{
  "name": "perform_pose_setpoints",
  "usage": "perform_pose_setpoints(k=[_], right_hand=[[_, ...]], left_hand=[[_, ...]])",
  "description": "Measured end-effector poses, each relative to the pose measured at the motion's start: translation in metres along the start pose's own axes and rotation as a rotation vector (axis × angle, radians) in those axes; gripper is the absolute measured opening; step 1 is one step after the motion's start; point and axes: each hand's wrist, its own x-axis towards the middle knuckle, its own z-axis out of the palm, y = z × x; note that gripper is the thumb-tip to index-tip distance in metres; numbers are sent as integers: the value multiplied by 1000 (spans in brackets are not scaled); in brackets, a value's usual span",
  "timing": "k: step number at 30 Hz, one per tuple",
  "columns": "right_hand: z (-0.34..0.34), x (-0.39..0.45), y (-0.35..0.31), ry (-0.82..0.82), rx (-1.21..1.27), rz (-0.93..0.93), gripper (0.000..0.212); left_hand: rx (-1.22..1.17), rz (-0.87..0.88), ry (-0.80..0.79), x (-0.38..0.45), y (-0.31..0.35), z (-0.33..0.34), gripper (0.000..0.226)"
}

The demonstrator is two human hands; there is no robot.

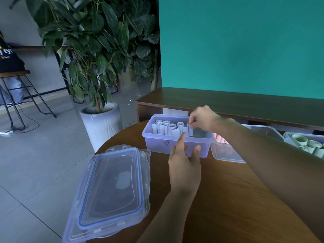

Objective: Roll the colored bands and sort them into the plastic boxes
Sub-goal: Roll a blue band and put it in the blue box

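Setting a rolled pale band upright into an open plastic box.

Right hand [203, 118] pinching the top of the newest rolled band [188, 129], just below its fingertips inside the box [177, 142]; left hand [184, 162] nearer the body, fingers straight, pressing the box's front wall. Beyond, to the left: earlier rolls [164, 128] standing in a row. Best lowered snug against its neighbour, released only once propped, to stop unrolling.
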Motion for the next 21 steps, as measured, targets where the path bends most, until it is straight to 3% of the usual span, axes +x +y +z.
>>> perform_pose_setpoints(k=[21], right_hand=[[2, 1, -4, 4, -14, 27, 27]], left_hand=[[-22, 6, 2, 1, -2, 1, 62]])
